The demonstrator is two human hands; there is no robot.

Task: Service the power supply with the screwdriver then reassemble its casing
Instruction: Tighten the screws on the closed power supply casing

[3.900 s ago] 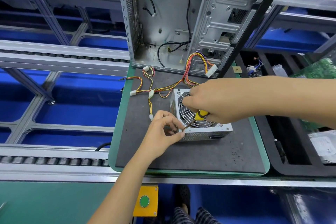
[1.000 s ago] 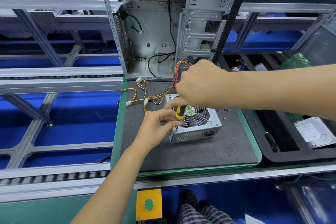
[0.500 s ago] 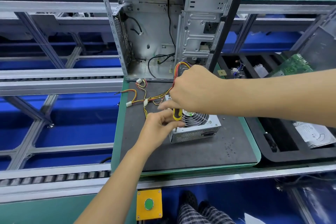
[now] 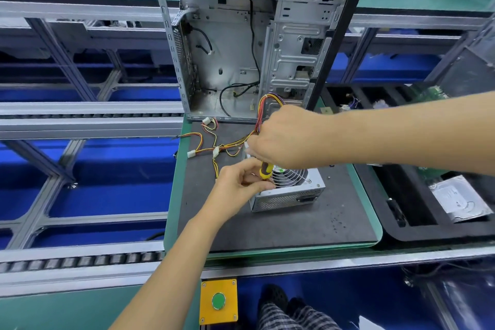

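Screwdriver brought upright over the supply's near-left corner.

The right hand (image 4: 284, 139) grips the screwdriver (image 4: 265, 169), steeper than seconds ago; the left hand (image 4: 241, 185) pinches at its tip. The power supply (image 4: 292, 191) lies on the desk mat (image 4: 294, 228), so screw work continues.

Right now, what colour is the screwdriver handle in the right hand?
Yellow with black, on the screwdriver below the right hand; head view, the only one.
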